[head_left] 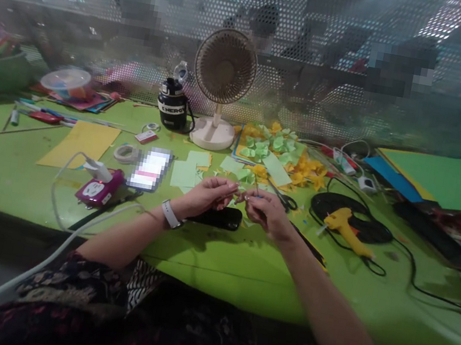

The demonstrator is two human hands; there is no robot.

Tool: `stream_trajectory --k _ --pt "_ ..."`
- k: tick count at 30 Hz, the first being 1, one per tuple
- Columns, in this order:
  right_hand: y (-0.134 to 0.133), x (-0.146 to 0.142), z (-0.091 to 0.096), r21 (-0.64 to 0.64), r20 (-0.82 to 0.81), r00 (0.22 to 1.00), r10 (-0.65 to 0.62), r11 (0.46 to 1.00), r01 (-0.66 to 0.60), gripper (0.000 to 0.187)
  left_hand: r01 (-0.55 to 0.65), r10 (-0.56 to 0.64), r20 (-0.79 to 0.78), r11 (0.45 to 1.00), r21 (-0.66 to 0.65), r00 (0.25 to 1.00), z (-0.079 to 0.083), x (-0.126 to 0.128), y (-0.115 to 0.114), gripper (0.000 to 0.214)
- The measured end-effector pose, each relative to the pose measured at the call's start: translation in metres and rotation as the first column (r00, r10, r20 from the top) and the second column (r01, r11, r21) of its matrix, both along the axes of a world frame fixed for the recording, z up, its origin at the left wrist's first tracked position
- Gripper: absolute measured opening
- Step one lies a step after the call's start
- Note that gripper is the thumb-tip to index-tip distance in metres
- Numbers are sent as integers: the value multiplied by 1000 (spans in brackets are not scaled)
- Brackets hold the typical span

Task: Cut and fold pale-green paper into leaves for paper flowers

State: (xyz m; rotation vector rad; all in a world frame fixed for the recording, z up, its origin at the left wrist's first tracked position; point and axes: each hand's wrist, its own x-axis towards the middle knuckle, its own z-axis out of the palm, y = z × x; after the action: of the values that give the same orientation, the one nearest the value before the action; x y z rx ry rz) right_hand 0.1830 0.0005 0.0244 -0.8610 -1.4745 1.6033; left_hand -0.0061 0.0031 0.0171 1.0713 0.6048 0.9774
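My left hand [211, 194], with a pale watch strap [170, 213] at the wrist, is closed in a pinch close to my right hand. What its fingertips hold is too small to tell. My right hand [266, 213] is closed around a thin stick [256, 184] that points up from the fingers. Below both hands lies a dark, glossy oblong case [225, 218]. Just beyond them are pale green paper pieces [184, 174], folded green paper shapes [257, 147] and yellow paper flowers [308, 171]. Dark-handled scissors [289, 202] lie beside my right hand.
A white fan [213, 134] and a black bottle [172, 109] stand at the back. Left are a lit phone [149, 170], tape roll [125, 153], purple power adapter [96, 190] and yellow sheet [81, 143]. Right are a yellow glue gun [347, 232], its cord and coloured sheets [438, 179].
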Motion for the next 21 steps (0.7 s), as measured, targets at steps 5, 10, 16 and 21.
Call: stream_trajectory --k 5,10,16,21 --pt "-3 -4 2 28 -29 992 -125 992 126 24 -84 84 26 996 9 996 -3 3 0 37" --pt "-2 -7 0 61 -41 978 -207 976 209 30 -239 232 102 969 65 967 -9 8 3 28" --pt "-4 -9 -4 94 58 986 -159 984 153 35 -190 179 134 979 74 975 -12 11 2 25" --pt "-7 -14 -5 65 43 986 -161 985 158 32 -176 171 56 979 104 984 -14 10 1 32"
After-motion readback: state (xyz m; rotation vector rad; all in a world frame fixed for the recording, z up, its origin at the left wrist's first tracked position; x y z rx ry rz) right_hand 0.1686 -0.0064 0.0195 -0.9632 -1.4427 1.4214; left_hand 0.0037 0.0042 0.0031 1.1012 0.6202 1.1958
